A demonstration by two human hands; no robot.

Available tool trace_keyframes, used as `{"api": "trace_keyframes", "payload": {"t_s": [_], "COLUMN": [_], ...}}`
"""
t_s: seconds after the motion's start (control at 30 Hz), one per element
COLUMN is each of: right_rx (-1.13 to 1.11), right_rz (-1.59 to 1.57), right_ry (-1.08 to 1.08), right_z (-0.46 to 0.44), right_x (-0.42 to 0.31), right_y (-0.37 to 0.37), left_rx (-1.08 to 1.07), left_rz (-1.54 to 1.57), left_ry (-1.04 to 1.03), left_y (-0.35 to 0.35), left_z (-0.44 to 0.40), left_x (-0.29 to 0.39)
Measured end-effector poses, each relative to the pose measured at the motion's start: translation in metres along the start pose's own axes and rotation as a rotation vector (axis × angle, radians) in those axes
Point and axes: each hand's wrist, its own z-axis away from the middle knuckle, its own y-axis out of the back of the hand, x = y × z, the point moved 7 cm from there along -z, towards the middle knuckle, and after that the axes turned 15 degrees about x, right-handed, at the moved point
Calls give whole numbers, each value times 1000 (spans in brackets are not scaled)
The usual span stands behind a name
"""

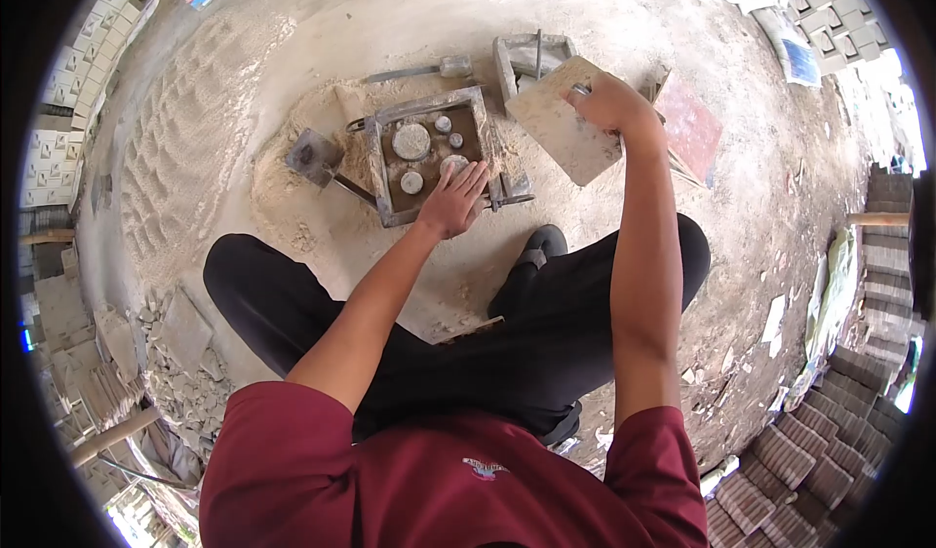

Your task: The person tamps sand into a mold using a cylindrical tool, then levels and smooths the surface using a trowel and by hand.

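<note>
A square wooden frame (378, 173) lies on the ground in front of me, filled with dark packed sand. Several round grey pieces are set in it, among them a large disc (411, 141) and a smaller one (411, 182). My left hand (455, 202) rests at the frame's lower right, fingers stretched out over another round piece (453, 165) that they partly cover. To the right of the frame, my right hand (616, 107) is closed on a flat, dusty square board (561, 124), which it holds tilted. The exact grip is partly hidden by the fingers.
A small square-bladed tool (314, 156) leans against the frame's left side. Beyond lies a long-handled tool (453, 66). A second frame (505, 68) stands behind the board, and a reddish board (690, 129) lies at right. Ridged loose sand (185, 148) spreads left; stacked tiles (780, 470) stand lower right.
</note>
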Motion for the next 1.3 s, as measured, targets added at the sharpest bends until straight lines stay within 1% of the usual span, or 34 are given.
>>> {"api": "trace_keyframes", "payload": {"t_s": [0.03,0.07,0.1,0.13,0.17,0.23,0.27,0.33,0.37,0.4,0.43,0.47,0.5,0.53,0.6,0.63,0.67,0.73,0.77,0.8,0.83,0.87,0.9,0.93,0.97,1.0,1.03,1.07,1.1,1.13,1.17,1.2,1.23,1.3], "right_rx": [0,25,44,35,28,33,46,45,33,20,16,2,-10,-17,11,41,42,-11,-4,-52,-112,-116,-111,-109,-109,-71,-33,-41,-57,-59,-52,48,148,133], "right_rz": [-1,-16,-31,-33,-74,-107,-102,-100,-55,-15,-27,28,83,72,123,146,152,-4,3,35,66,68,40,14,14,30,46,49,26,-1,0,25,51,63], "right_ry": [-7,32,74,68,58,46,42,44,46,47,56,62,74,94,67,99,113,56,64,81,99,112,115,113,111,164,214,205,116,33,34,145,257,233], "right_z": [-1,-2,0,2,1,-4,-7,-5,-3,-2,-4,-7,-11,-11,-11,-12,-12,-8,-11,-10,-5,-4,-2,0,-2,-8,-7,-4,0,0,-1,-2,-3,-4], "right_x": [-1,-6,-13,-18,-23,-22,-20,-20,-21,-20,-18,-16,-16,-22,-27,-32,-36,-44,-49,-54,-59,-65,-70,-74,-73,-71,-73,-70,-71,-73,-73,-76,-82,-81], "right_y": [2,3,3,1,2,4,1,-1,2,3,0,-4,-10,-14,-17,-19,-23,-26,-22,-26,-34,-37,-37,-36,-40,-45,-45,-49,-49,-45,-49,-56,-58,-75], "left_rx": [99,92,167,244,243,56,64,-255,-158,-162,-85,-10,-107,-114,83,211,220,463,332,333,260,196,144,148,269,388,384,68,-243,-237,-182,-129,-123,257], "left_rz": [44,54,70,80,80,174,177,-26,0,-11,60,128,54,39,-162,-229,-233,-75,-323,-319,-271,-229,-251,-255,-192,-123,-115,-195,-272,-273,-257,-237,-237,-161], "left_ry": [10,5,36,67,66,183,182,-71,-86,-85,-121,-148,-131,-113,265,436,448,733,703,718,609,489,514,516,559,597,593,486,372,371,363,359,359,396], "left_y": [9,6,10,11,3,-21,-22,-34,-27,-26,-17,-7,-4,6,38,43,35,44,37,37,31,28,27,31,40,53,65,58,44,41,41,39,40,63], "left_z": [-6,-18,-38,-54,-69,-95,-96,-72,-59,-43,-25,-7,8,20,37,50,55,66,64,66,65,61,63,65,68,69,67,67,77,82,85,88,86,77], "left_x": [-3,-6,-10,-14,-16,-18,-16,8,14,13,15,13,4,-8,-58,-84,-95,-123,-123,-119,-108,-101,-100,-103,-105,-106,-104,-98,-92,-95,-95,-94,-97,-104]}}
